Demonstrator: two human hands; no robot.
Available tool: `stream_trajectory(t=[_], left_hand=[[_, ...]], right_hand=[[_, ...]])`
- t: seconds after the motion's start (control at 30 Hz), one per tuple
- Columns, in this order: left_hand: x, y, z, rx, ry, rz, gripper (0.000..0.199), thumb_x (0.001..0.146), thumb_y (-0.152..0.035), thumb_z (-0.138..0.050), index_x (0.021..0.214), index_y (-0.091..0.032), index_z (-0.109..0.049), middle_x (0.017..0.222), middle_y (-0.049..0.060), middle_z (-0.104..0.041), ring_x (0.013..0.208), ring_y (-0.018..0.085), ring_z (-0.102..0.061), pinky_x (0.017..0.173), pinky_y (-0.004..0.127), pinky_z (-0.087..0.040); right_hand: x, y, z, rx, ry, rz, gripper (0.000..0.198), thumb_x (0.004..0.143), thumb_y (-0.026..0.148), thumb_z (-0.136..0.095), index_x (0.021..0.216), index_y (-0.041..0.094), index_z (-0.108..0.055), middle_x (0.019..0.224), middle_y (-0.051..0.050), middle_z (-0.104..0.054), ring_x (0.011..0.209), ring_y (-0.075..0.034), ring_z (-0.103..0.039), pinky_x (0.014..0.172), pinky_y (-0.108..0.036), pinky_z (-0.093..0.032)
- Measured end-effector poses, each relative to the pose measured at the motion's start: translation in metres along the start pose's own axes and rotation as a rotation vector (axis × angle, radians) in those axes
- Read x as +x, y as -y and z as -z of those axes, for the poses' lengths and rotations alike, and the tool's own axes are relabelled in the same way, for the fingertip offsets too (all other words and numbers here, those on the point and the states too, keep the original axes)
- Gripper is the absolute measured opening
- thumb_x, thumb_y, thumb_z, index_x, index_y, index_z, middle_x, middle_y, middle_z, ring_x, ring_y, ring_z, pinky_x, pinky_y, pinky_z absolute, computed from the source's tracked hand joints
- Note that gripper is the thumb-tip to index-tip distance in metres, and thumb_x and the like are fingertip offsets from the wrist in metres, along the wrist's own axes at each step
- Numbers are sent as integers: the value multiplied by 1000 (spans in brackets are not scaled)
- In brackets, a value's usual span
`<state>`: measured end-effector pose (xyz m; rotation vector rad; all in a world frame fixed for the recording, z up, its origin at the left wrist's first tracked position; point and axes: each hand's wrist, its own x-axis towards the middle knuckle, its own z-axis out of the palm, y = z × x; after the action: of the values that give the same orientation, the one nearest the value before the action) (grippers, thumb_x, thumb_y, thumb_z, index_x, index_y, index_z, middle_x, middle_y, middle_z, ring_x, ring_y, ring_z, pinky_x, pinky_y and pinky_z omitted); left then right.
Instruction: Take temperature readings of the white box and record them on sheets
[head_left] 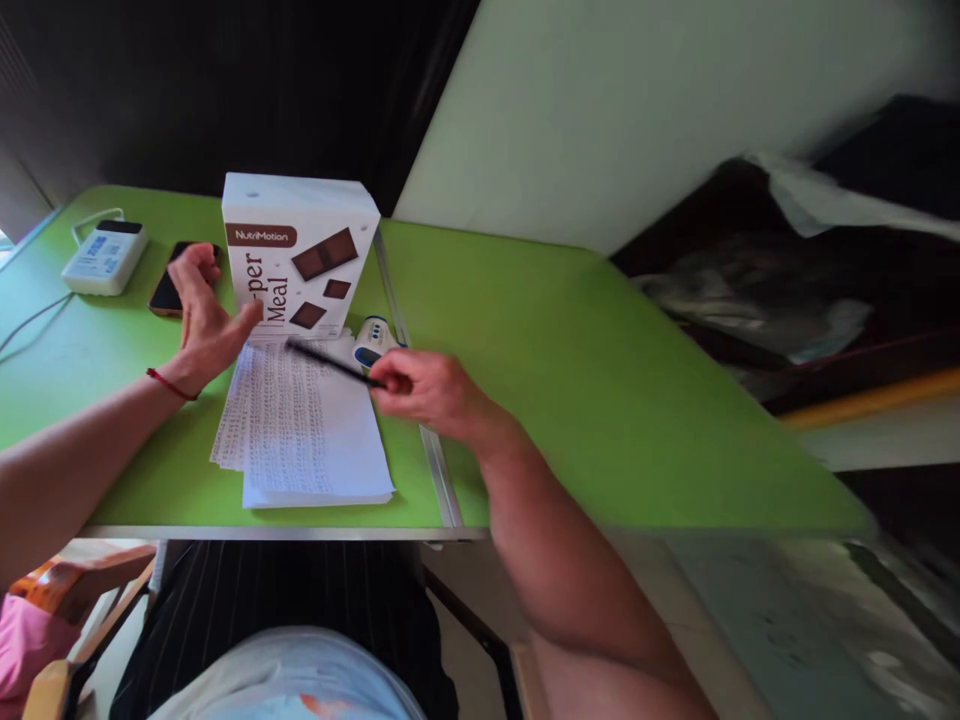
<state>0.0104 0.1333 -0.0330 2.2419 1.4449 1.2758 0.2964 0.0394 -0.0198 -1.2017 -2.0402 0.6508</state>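
Beside the NutriMotion box (304, 252), the left hand (206, 312) has its grip spread; in front, the right hand (433, 390) squeezes a black pen (330, 362) endwise, maybe for reach

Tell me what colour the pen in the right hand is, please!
The pen looks black; it shows in the head view.

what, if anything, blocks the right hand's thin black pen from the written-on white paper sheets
Nothing visible: the black pen angles over the white sheets; the white cardboard box stands at their far edge.
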Motion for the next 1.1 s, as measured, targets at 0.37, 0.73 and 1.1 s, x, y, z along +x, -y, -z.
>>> stream_trajectory(t=[0.37,0.73,1.1], left_hand=[[-53,-85,3,409,792,-349,29,99,-39,-54,111,-17,-68,76,8,-75,61,23,-69,55,32,-43],[-59,-102,1,567,993,-250,55,106,-43,-45,145,-4,-48,88,18,-78,80,36,-78,60,38,-49],[-63,-100,-3,522,973,-267,48,105,-41,-48,135,-5,-56,85,17,-78,79,39,-77,57,40,-47]], right_hand=[[9,-2,-56,477,-377,-273,17,74,39,-68,79,25,-59,64,4,-57,56,-13,-49,55,-29,-43],[9,-6,-66,190,-345,-180,22,80,40,-61,65,26,-52,61,3,-54,61,-15,-48,64,-31,-46],[6,-6,-64,132,-321,-171,20,83,39,-60,69,26,-53,63,3,-53,61,-15,-49,65,-31,-46]])
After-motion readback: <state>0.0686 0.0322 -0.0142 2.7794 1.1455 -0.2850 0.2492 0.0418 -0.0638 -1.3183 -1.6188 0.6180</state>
